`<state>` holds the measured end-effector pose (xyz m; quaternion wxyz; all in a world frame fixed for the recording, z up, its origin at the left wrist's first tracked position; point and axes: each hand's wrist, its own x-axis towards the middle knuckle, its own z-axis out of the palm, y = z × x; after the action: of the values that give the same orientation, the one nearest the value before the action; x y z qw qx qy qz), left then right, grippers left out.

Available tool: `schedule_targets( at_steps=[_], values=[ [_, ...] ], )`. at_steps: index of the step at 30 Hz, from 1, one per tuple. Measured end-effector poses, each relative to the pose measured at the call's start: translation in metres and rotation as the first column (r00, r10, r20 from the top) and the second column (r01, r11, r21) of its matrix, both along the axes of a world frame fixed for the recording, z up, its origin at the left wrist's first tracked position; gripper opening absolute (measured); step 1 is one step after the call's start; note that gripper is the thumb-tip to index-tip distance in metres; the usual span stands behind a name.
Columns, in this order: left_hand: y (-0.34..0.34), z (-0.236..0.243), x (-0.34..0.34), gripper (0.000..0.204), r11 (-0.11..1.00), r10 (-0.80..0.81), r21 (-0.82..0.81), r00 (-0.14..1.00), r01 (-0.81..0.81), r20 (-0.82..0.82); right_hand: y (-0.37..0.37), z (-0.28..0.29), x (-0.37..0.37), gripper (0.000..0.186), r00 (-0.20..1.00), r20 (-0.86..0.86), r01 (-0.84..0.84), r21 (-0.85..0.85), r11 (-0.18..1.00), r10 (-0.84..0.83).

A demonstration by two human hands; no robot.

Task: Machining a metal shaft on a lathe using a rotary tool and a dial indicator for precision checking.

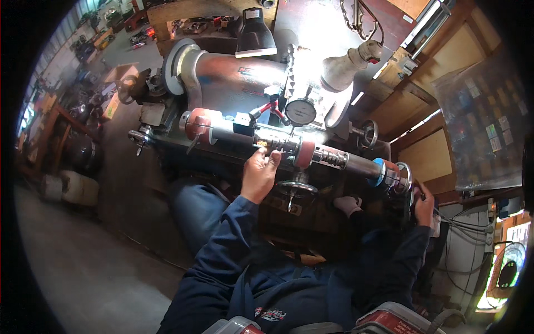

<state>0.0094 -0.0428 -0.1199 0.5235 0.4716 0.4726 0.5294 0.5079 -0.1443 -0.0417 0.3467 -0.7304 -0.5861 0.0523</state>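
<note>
A long steel shaft assembly (361, 166) with ringed sections lies across a machine between red clamping blocks (198, 122). My left hand (258, 171) is at its middle, thumb and curled fingers touching the ringed steel part (270, 142). A dial gauge (300, 110) on a jointed red holder stands just above, its stem pointing down toward the shaft. My right hand (424, 206) grips the rim of a handwheel (405, 178) at the right end, partly hidden behind it. Another handwheel (296, 188) sits below the middle block.
A large machine body (233, 78) stands behind, with a black lamp (255, 39) above. Wooden panels and a plastic sheet (478, 128) line the right, beside cables and a fan (506, 273). Workshop parts and a pale container (80, 189) lie left on the floor.
</note>
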Motion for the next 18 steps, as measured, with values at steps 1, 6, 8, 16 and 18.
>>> schedule_targets(
  at_steps=[1, 6, 8, 16, 18],
  values=[
    [-0.002, 0.004, -0.003, 0.053, 1.000, 0.005, -0.001, 1.000, -0.005, -0.001, -0.003, -0.007, 0.003, 0.030, 0.998, -0.056, 0.019, -0.101, 0.995, -0.024],
    [-0.001, 0.015, -0.012, 0.039, 0.985, -0.114, -0.095, 0.952, 0.146, 0.282, -0.006, -0.023, 0.003, 0.033, 0.965, -0.263, -0.028, -0.143, 0.989, -0.011],
    [0.000, 0.016, -0.012, 0.037, 0.981, -0.109, -0.119, 0.937, 0.156, 0.332, -0.011, -0.016, 0.003, 0.032, 0.979, -0.204, -0.058, -0.176, 0.983, 0.021],
    [0.003, 0.009, -0.002, 0.035, 0.991, 0.073, -0.125, 0.954, -0.038, 0.290, 0.030, -0.012, 0.004, 0.033, 0.834, -0.548, 0.090, 0.025, 0.996, -0.062],
    [0.003, 0.009, 0.002, 0.035, 0.989, 0.110, -0.128, 0.948, -0.074, 0.300, 0.041, -0.012, 0.004, 0.036, 0.866, -0.500, 0.047, 0.026, 0.999, -0.028]
  ],
)
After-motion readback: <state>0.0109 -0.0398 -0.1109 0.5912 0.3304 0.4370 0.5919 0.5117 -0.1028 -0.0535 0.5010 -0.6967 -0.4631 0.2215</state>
